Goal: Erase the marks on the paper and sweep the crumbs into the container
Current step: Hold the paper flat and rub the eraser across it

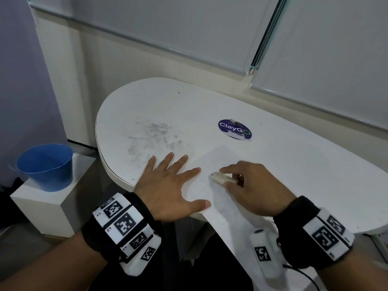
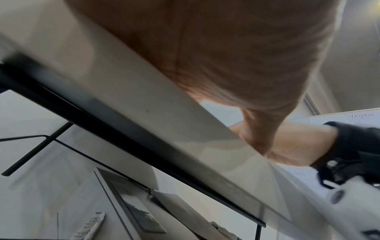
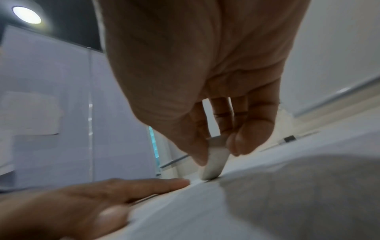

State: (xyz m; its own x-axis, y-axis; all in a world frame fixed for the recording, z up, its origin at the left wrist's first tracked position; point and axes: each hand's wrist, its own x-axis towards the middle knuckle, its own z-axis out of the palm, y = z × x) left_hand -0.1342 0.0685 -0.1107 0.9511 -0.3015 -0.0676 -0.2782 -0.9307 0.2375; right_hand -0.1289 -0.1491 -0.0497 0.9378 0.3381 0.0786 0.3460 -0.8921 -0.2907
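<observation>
Erasing stage, sweep not started. Right hand (image 1: pixel 254 185) pinches the eraser (image 1: pixel 222 177) onto the paper (image 1: pixel 218 198) at the bench's (image 1: pixel 294 164) near edge; left hand (image 1: pixel 168 185) flat, fingers spread, pinning its left edge. Blue bucket (image 1: pixel 47 166) sits far left, off the bench.

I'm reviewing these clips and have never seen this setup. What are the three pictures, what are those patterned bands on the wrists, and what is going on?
No machine here: a person wears three cameras, one on the head and one on each wrist band. In the head view, the left hand lies flat, fingers spread, on a sheet of paper on a white table. The right hand holds a white eraser in a pinching grip, tip on the paper, as the right wrist view shows. A blue bucket stands on a white block beside the table.
</observation>
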